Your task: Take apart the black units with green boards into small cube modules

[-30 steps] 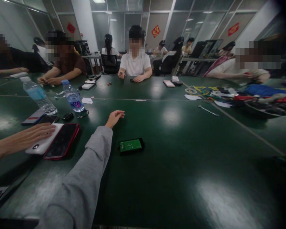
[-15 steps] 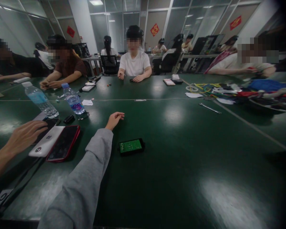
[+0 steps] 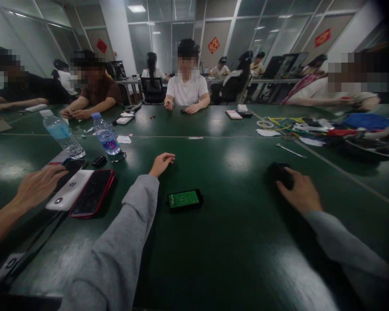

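Note:
In the head view, my left hand (image 3: 162, 164) rests on the green table with its fingers loosely stretched out and nothing in them. Closer to me lies a green circuit board (image 3: 184, 199) set in a black plastic case (image 3: 185, 209), component side up. Off to the right, my right hand (image 3: 300, 190) grips a dark black plastic piece (image 3: 280, 174) between thumb and fingers, low over the tabletop. The piece is blurred and partly covered by the hand, so its exact kind is unclear.
Another person's hand (image 3: 40, 183) lies at the left by a white power bank (image 3: 69, 190) and a red-cased phone (image 3: 92, 192). Water bottles (image 3: 107, 137) stand behind them. A wrench (image 3: 291, 150) and a tangle of cables (image 3: 330, 129) are at the right. People sit opposite.
My right hand has come into view from the right with the black plastic piece. The left hand stays in place; the whole scene shifts slightly rightward as my head turns.

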The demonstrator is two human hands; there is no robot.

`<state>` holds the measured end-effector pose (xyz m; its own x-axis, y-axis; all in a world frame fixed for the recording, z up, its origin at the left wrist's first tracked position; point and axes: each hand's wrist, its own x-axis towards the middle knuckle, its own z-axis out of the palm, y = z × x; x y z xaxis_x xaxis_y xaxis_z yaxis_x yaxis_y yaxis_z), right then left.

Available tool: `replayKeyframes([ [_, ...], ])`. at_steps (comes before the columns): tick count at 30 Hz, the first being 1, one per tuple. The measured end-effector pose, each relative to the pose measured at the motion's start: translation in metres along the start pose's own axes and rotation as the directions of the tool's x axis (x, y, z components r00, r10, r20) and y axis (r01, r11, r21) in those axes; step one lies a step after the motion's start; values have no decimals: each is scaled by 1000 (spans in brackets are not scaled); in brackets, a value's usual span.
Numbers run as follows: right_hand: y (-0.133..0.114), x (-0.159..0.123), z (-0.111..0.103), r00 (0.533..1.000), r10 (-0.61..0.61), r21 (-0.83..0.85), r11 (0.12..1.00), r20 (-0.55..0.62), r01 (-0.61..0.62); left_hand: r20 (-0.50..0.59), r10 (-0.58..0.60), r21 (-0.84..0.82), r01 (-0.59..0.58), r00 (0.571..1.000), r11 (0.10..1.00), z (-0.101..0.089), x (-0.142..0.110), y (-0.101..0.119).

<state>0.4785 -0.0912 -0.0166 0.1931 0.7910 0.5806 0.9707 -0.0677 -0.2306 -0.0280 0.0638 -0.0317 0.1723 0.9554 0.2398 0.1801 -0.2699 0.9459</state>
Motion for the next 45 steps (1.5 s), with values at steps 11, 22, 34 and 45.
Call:
replayKeyframes([
  [11, -307, 18, 86, 724, -666, 505, 694, 179, 514, -187, 121, 141, -95, 975, 985, 2, 0, 5],
  [22, -306, 9, 101, 827, -530, 485, 782, 188, 391, -139, 39, 183, -13, 989, 983, 2, -1, 8],
  [34, -306, 10, 99, 823, -524, 526, 774, 218, 353, -194, 85, 307, -22, 977, 951, 5, -4, 19],
  [45, -305, 12, 98, 840, -515, 571, 747, 173, 341, -134, 0, 302, 41, 991, 952, 5, -8, 24],
])
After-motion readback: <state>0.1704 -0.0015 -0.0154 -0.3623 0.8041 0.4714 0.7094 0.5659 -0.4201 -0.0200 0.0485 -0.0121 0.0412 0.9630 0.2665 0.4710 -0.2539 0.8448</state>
